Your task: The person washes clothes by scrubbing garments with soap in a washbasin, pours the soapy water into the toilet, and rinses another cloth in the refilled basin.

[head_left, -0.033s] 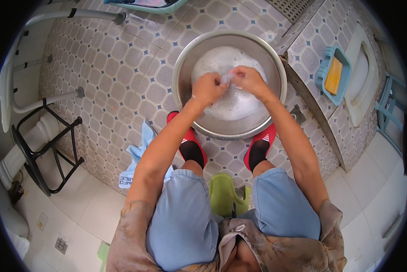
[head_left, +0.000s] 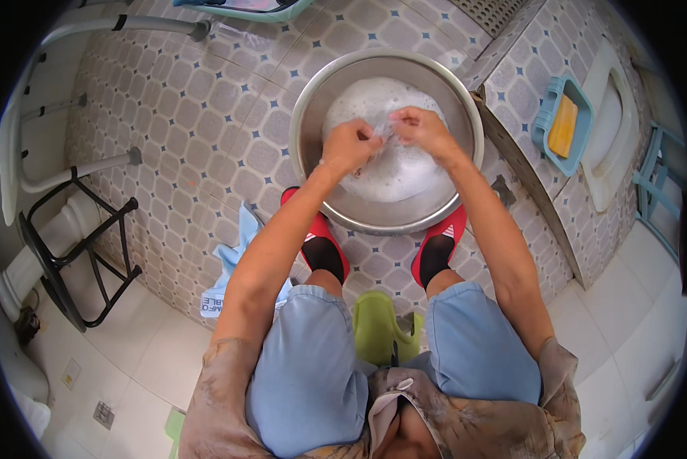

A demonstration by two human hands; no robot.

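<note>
Both my hands are over a large steel basin (head_left: 313, 88) of foamy, soapy water (head_left: 405, 172). A small, pale, wet piece of thin material (head_left: 384, 132) is between them; foam hides whether it is cloth or plastic. My left hand (head_left: 350, 145) pinches it from the left, its fingers curled inward. On the other side, my right hand (head_left: 426, 131) grips it between bent fingers and thumb. The hands are close together but apart, just above the suds.
My feet in red shoes (head_left: 441, 233) flank the basin's near side. A light-blue cloth (head_left: 240, 249) lies left of my leg. On the tiled ledge at right, a blue dish (head_left: 551, 122) holds a yellow soap bar (head_left: 564, 128). A black metal stool frame (head_left: 91, 252) stands at left.
Both hands have shifted only slightly, with the pale wet material still between them. The rest of the scene looks the same.
</note>
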